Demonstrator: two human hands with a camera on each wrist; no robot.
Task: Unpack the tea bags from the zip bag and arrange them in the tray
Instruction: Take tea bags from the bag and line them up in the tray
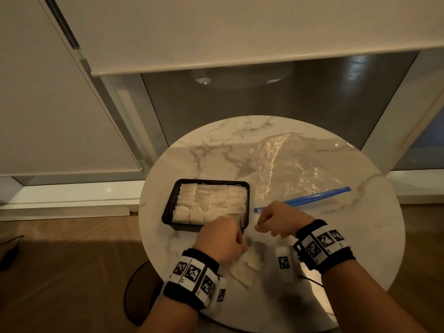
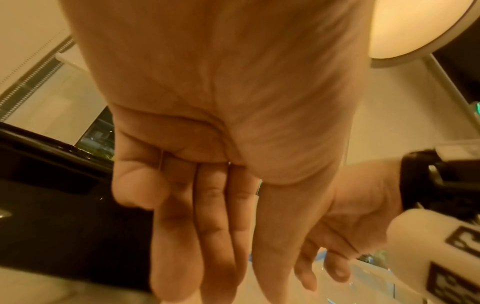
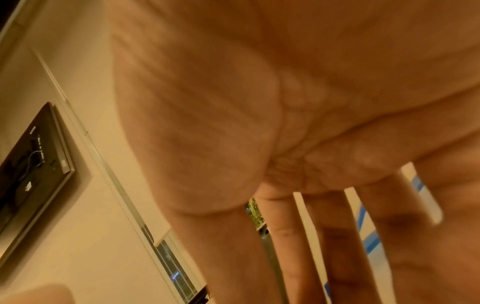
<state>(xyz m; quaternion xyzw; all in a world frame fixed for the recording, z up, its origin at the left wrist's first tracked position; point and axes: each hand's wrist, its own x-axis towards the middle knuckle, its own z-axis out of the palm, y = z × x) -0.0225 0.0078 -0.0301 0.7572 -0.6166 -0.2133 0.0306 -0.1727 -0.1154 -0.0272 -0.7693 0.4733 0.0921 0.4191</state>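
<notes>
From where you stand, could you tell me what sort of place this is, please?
Probably a home, perhaps an apartment living room: a small round marble table on wood flooring, beside a tall window with a roller blind partly lowered.

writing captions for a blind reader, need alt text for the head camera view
Two hands, the left hand and right hand, work close together at the near edge of a round marble table, beside a black tray packed with rows of white tea bags. A few loose tea bags lie below the left hand, and the clear zip bag lies flat behind.
</notes>
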